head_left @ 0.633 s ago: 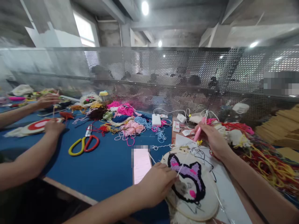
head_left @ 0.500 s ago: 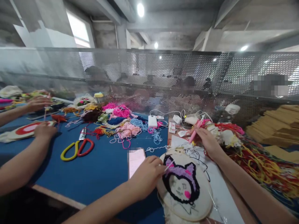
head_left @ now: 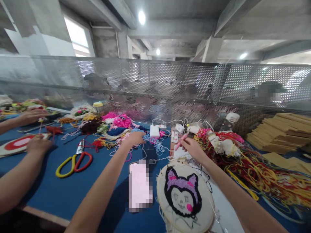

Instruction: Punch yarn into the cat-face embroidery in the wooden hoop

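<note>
In my right hand [head_left: 193, 149] is a pink punch needle [head_left: 181, 141], fingers closed round its handle and tip slanting down to the left. A round embroidery hoop [head_left: 206, 194] lies below it on the table. Its cloth carries a cartoon head in black and purple loops with pink spots; the face shows drawn lines. My left hand [head_left: 134, 139] reaches to the light-blue yarn [head_left: 159, 147], fingers closed and partly hidden by yarn. A pale strand runs down from it toward the needle side. A phone [head_left: 140, 187] lies between my forearms.
Large scissors [head_left: 79, 157] with yellow and red handles lie left. A co-worker's hands [head_left: 39, 144] work at a red-and-pink piece. A white power bank [head_left: 154, 131] stands near the perforated screen [head_left: 155, 77]. Tangled yarn [head_left: 262, 174] and stacked brown cardboard [head_left: 279, 132] fill the right.
My left hand has left the hoop and moved up and left to the yarn. My right hand, with the punch needle, has shifted slightly down and left. The view has shifted a little.
</note>
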The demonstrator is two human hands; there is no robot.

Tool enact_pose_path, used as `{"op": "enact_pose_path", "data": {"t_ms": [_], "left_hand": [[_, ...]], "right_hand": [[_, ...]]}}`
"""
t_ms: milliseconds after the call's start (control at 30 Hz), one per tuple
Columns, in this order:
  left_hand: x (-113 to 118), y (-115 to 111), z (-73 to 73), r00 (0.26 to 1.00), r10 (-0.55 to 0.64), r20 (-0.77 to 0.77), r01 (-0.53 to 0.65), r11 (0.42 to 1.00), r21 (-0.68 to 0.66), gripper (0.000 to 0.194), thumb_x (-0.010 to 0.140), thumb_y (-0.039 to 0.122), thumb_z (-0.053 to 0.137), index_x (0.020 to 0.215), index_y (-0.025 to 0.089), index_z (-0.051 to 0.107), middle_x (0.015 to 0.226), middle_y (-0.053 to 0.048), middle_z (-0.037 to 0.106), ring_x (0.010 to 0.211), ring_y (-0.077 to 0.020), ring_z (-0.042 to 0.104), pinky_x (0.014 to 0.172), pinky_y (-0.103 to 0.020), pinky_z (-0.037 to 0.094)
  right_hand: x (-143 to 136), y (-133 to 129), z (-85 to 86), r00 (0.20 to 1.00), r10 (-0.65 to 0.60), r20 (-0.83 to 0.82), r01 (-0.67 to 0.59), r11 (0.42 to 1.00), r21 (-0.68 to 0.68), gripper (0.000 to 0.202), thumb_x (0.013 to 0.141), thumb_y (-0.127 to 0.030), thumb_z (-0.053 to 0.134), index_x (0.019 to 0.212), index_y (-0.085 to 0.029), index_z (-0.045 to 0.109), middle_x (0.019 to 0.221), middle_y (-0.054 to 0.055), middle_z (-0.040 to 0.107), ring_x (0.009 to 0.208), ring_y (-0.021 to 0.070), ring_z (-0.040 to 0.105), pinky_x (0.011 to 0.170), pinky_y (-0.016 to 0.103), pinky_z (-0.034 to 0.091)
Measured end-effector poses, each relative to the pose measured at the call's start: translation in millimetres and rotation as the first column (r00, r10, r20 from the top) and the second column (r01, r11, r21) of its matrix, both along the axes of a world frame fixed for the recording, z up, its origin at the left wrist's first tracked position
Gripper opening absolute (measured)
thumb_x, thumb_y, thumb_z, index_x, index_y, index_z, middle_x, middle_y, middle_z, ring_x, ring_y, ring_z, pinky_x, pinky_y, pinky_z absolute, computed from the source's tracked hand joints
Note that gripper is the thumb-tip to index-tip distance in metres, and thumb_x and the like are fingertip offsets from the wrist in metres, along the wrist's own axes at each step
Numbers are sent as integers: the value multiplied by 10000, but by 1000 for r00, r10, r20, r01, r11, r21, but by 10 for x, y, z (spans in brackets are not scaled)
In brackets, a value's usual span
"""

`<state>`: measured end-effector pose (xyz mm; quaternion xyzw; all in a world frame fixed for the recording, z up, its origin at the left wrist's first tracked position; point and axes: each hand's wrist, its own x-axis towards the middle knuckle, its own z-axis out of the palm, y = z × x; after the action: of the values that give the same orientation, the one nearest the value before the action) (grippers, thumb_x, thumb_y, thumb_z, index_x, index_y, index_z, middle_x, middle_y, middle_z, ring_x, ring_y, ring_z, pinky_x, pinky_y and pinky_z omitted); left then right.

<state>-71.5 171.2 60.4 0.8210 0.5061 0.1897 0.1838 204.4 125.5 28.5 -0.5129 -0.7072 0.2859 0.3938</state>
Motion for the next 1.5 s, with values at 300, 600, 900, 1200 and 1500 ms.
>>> {"op": "enact_pose_path", "data": {"t_ms": [300, 600, 900, 1200, 1500], "left_hand": [[622, -86, 341, 861, -426, 278, 439, 899, 17, 331, 875, 412, 439, 892, 156, 648, 794, -63, 692, 729, -148, 596, 653, -224, 419], [466, -62, 304, 915, -329, 235, 321, 944, 73, 249, 881, 289, 425, 701, 158, 535, 512, 8, 568, 548, -107, 504, 567, -223, 351], [689, -183, 333, 923, -379, 63, 376, 925, 55, 286, 815, 213, 489, 533, 163, 483, 463, 24, 484, 492, -92, 420, 523, -256, 258], [739, -224, 304, 946, -312, 82, 297, 942, 156, 300, 817, 256, 509, 536, 178, 435, 430, 38, 446, 487, -95, 420, 518, -254, 257], [744, -186, 283, 970, -243, 13, 235, 948, 213, 221, 808, 285, 516, 621, 167, 521, 554, 14, 506, 536, -103, 418, 515, -251, 243]], "right_hand": [[-505, 227, 118, 983, 129, 129, -136, 990, 44, 327, 866, -328, 460, 679, -158, 667, 628, 20, 636, 596, 152, 558, 568, 266, 422], [-450, 128, 253, 954, 59, 294, -85, 994, 74, 364, 812, -436, 545, 541, -200, 603, 548, 27, 610, 537, 170, 544, 535, 274, 339], [-305, 155, 310, 982, 169, -83, -167, 986, 31, 291, 778, -430, 621, 971, -214, 636, 860, 55, 693, 798, 196, 651, 729, 334, 505], [-223, 178, 322, 882, 184, -433, -276, 948, -159, 290, 630, -373, 758, 835, -190, 664, 782, 35, 720, 743, 163, 669, 722, 297, 525], [-228, 197, 245, 927, 120, -356, -148, 988, -51, 203, 665, -372, 724, 683, -189, 639, 678, 1, 646, 673, 157, 624, 661, 281, 522]]}}
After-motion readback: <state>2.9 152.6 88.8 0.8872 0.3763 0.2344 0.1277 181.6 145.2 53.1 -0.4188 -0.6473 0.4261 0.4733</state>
